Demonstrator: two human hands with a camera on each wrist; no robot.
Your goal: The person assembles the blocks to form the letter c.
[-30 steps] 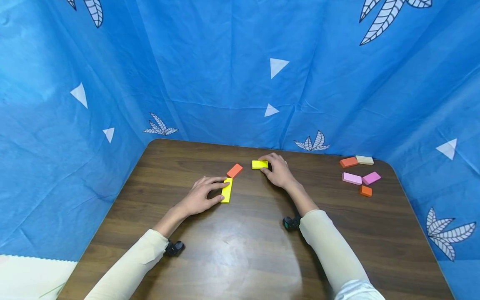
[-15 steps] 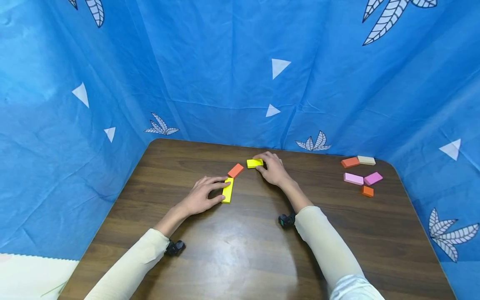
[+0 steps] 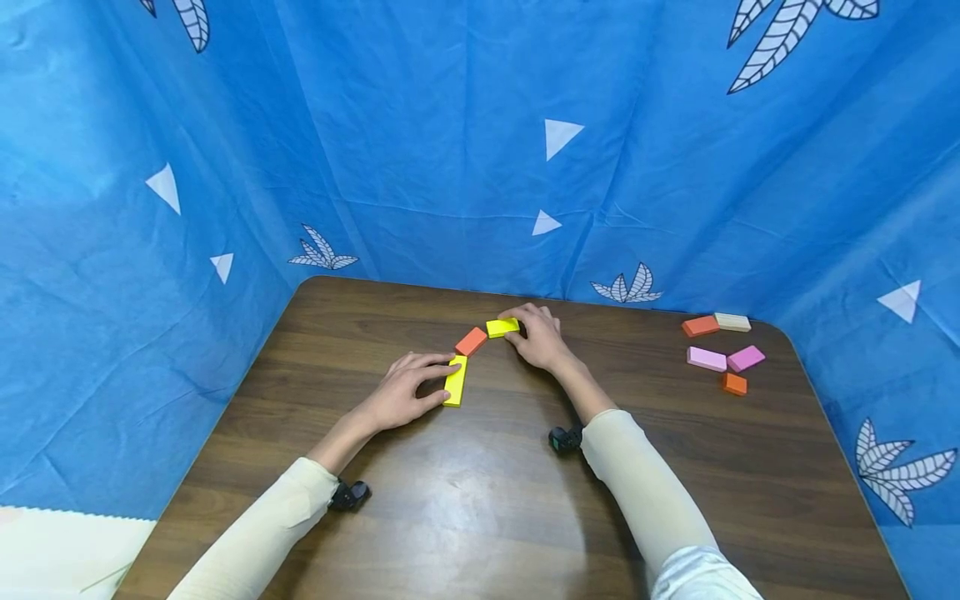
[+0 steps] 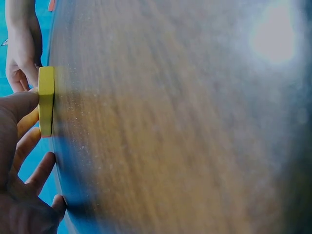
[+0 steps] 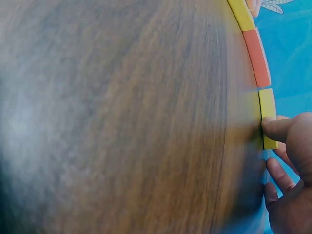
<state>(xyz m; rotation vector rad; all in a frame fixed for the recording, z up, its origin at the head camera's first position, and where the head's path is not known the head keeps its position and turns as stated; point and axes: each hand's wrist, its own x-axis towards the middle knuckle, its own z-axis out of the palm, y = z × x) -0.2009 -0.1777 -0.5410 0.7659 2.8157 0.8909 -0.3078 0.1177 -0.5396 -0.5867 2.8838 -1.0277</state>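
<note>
Two yellow blocks and an orange-red block lie in a bent row on the wooden table in the head view. My left hand (image 3: 399, 393) holds the nearer yellow block (image 3: 455, 383) between thumb and fingers. At that block's far end, the orange-red block (image 3: 471, 341) sits at a slant. The other yellow block (image 3: 498, 328) is pinched between the thumb and fingers of my right hand (image 3: 542, 340). In the right wrist view, a thin gap parts this yellow block (image 5: 268, 109) from the orange-red block (image 5: 257, 57). The fingers partly cover both yellow blocks.
At the table's far right lie an orange-red block (image 3: 701, 326), a cream block (image 3: 732, 322), a light pink block (image 3: 707, 359), a darker pink block (image 3: 746, 358) and a small orange block (image 3: 734, 383). A blue patterned cloth (image 3: 450, 167) hangs behind and beside the table (image 3: 465, 517).
My right hand has slid its yellow block leftward along the table, close up to the orange-red block's far end. The left hand has stayed in place on its yellow block.
</note>
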